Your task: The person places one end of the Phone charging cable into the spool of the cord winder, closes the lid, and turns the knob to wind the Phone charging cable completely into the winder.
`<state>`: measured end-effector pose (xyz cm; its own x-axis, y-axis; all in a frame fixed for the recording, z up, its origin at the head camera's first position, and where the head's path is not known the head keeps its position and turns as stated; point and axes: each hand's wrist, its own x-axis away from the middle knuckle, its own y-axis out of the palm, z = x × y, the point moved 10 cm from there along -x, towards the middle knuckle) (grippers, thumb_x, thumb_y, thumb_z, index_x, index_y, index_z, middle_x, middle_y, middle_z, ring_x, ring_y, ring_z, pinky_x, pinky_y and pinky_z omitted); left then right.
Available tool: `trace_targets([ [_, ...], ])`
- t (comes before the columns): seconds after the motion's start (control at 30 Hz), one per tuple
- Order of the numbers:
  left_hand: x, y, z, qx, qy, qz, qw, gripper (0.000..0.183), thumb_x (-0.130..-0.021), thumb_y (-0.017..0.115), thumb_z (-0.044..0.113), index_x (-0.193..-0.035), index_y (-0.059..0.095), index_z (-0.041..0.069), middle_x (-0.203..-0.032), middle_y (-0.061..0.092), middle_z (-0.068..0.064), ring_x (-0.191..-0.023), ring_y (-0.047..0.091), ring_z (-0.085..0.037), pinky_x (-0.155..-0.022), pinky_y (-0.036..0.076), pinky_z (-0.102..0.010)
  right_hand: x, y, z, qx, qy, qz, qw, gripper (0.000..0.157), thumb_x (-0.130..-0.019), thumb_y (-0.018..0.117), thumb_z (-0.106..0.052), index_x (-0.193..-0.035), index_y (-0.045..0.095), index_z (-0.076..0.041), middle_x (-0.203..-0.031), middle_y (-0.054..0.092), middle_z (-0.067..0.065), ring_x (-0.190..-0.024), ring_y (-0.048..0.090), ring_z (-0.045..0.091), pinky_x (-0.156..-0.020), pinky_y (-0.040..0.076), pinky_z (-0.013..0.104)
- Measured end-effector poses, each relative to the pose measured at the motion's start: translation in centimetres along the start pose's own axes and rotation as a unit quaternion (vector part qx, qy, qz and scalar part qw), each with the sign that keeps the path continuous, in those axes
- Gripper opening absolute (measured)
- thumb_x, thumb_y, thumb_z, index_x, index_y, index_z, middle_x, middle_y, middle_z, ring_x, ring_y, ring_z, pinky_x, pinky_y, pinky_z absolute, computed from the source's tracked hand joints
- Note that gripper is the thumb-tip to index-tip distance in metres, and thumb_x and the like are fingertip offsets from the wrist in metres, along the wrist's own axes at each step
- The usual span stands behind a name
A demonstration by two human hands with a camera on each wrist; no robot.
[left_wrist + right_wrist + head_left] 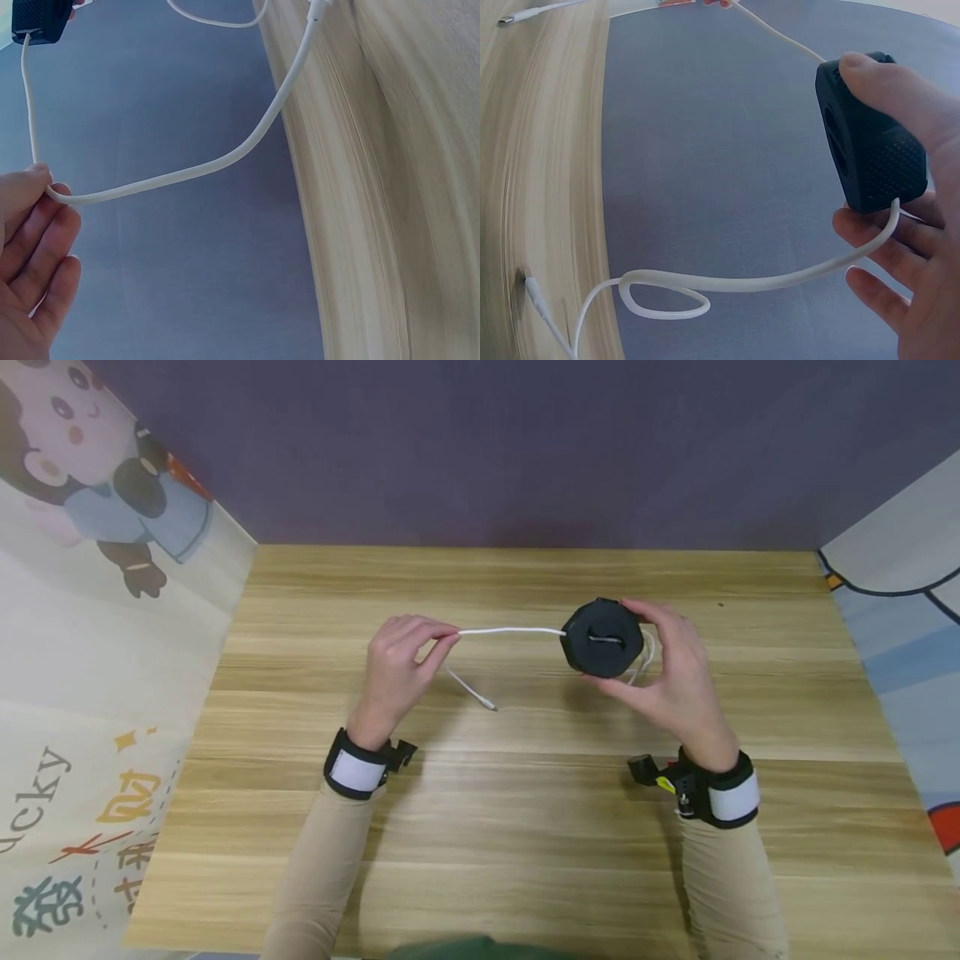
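Note:
My right hand grips a black many-sided cable winder by its edges, thumb on one side and fingers on the other. A white charging cable leaves the winder's left side and runs fairly straight to my left hand, which pinches it between thumb and fingertips. Beyond that pinch the cable hangs down to a plug end. On the winder's other side, more white cable makes a loose loop and ends in a second plug. A short piece of cable shows in the slot on the winder's face.
Both hands are above a wooden table. A dark blue-grey panel rises behind its far edge. Printed cloths with cartoon figures and lettering line the sides. Each wrist wears a strap with a small camera.

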<state>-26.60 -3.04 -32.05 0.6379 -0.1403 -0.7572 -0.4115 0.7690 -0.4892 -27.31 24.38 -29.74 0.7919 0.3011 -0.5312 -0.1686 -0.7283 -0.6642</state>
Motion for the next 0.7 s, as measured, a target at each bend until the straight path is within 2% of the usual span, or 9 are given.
trace_targets([
  [0.3,-0.04,-0.01,-0.17,-0.007,-0.005,-0.007,0.9999,0.011,-0.078,0.074,0.015,-0.082,0.073,0.004,-0.079,0.072,-0.007,-0.071,0.063,-0.017,-0.067,0.052,-0.034,0.13,-0.13,0.28,0.003,0.014,0.000,1.000,0.097,-0.045,0.092,-0.017,-0.132,0.051,-0.006,-0.119,0.058,0.018,-0.108,0.050,0.033,-0.096,0.035,0.055],
  [0.7,0.24,0.32,-0.70,-0.022,-0.014,-0.026,0.9993,0.012,-0.079,0.074,0.017,-0.083,0.073,0.006,-0.079,0.072,-0.005,-0.071,0.063,-0.016,-0.068,0.051,-0.034,0.11,-0.24,0.36,0.005,0.009,0.004,1.000,0.096,-0.045,0.091,-0.017,-0.131,0.052,-0.005,-0.118,0.059,0.018,-0.108,0.050,0.032,-0.096,0.035,0.054],
])
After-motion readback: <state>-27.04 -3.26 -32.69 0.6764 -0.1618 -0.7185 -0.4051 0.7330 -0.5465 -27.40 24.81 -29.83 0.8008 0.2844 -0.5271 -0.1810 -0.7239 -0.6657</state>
